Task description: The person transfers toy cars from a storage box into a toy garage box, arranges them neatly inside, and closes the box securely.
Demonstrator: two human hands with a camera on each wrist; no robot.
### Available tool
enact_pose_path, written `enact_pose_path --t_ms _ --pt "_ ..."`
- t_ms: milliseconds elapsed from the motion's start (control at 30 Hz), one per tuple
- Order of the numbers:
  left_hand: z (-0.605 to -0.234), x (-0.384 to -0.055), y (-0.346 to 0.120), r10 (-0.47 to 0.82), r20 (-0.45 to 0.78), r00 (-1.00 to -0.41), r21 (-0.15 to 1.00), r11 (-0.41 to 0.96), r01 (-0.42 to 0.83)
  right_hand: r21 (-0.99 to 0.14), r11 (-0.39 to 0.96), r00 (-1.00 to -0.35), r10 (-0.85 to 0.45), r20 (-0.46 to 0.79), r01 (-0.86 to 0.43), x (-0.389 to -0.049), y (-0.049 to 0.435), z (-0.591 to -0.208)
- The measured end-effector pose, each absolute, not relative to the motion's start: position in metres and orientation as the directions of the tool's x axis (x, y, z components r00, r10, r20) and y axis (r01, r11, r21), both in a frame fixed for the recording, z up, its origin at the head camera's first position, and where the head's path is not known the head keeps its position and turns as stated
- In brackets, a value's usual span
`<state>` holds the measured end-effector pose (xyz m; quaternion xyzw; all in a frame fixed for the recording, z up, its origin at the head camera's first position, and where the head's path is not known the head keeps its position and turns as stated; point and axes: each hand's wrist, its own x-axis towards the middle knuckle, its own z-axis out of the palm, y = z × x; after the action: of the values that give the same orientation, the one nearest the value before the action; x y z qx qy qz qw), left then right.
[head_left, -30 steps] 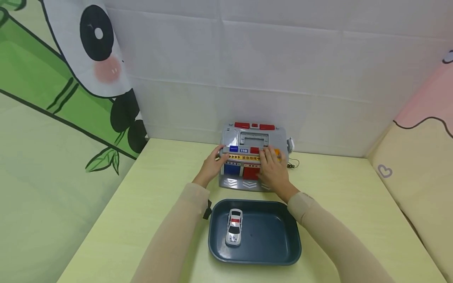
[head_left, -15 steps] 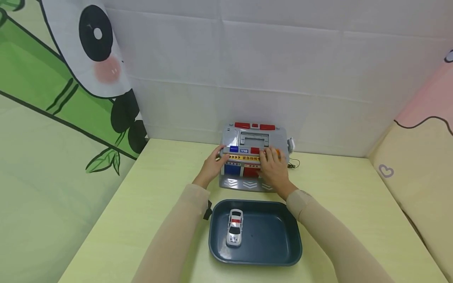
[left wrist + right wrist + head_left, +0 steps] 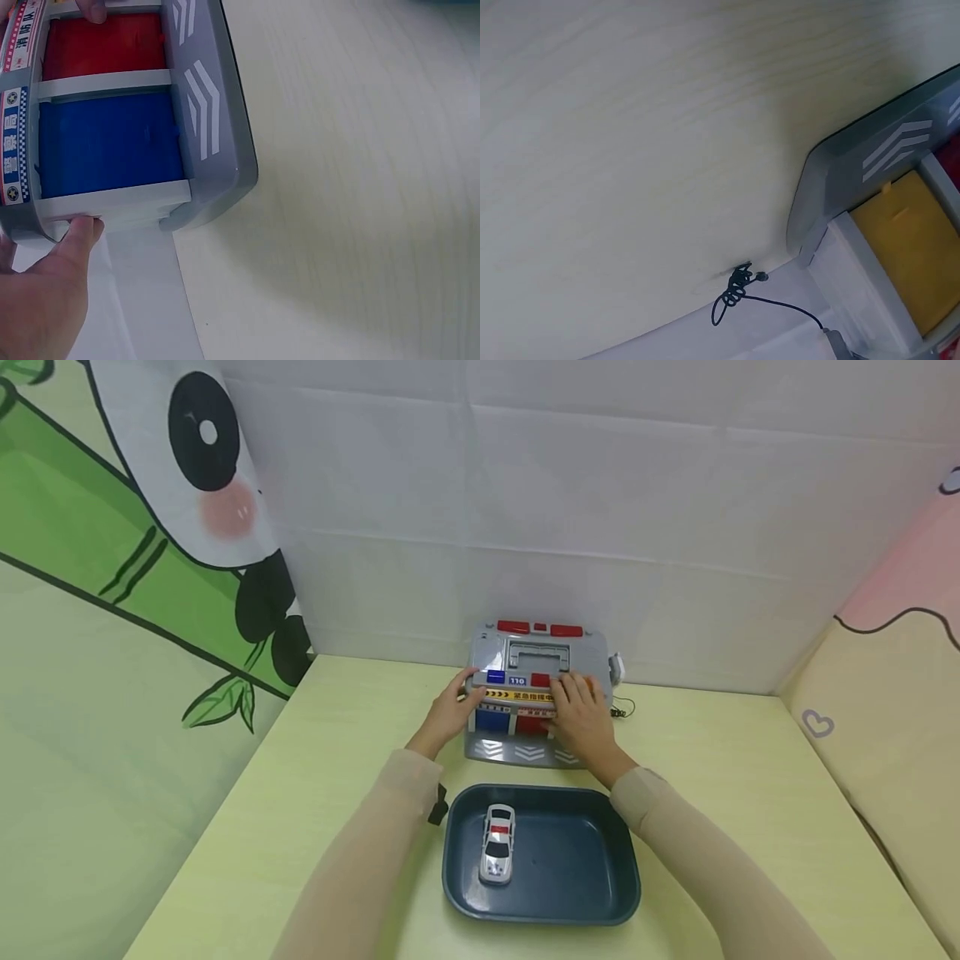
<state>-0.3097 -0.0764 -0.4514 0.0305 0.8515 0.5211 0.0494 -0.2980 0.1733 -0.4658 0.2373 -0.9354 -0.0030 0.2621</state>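
The hands are both resting on the garage (image 3: 492,650): the left hand (image 3: 447,714) is gripping its left edge, thumb bracing against the side, while the right hand (image 3: 583,722) is lying across the roof's front right, fingers fairly straight, thumb tip by the red door; whether those fingers are pressing is impossible to tell. Below, the tabletop (image 3: 360,710) is carrying everything, the garage standing at its back. Holding well is probably depending on the left grip countering any push, so the garage is not sliding or tipping. Nearer the person, the tray (image 3: 562,860) is sitting under the right forearm, so the sleeve is best passing over its rim without nudging it. Inside, the car (image 3: 497,843) is lying on the tray's left side. The blue door (image 3: 492,720) and red door (image 3: 531,726) are filling their bays; thumbs pressing only frames are sparing them. Beside the garage, the bundled cord (image 3: 739,285) is wanting clearance from the right wrist.
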Motion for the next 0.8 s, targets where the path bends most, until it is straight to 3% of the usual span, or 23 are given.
enact_pose_path --t_ms 300,533,800 --pt "-0.441 -0.312 -0.075 0.112 -0.086 -0.990 0.901 0.432 -0.030 -0.099 0.903 -0.808 -0.320 0.495 -0.419 -0.300 0.191 -0.464" --pt "-0.431 -0.314 -0.069 0.080 -0.132 -0.988 0.886 0.457 -0.082 -0.175 0.896 -0.813 -0.268 0.516 -0.407 -0.296 0.201 -0.461" --pt "-0.425 -0.318 -0.064 0.042 -0.142 -0.989 0.878 0.466 -0.107 -0.277 0.892 -0.874 -0.214 0.436 -0.357 -0.292 0.202 -0.456"
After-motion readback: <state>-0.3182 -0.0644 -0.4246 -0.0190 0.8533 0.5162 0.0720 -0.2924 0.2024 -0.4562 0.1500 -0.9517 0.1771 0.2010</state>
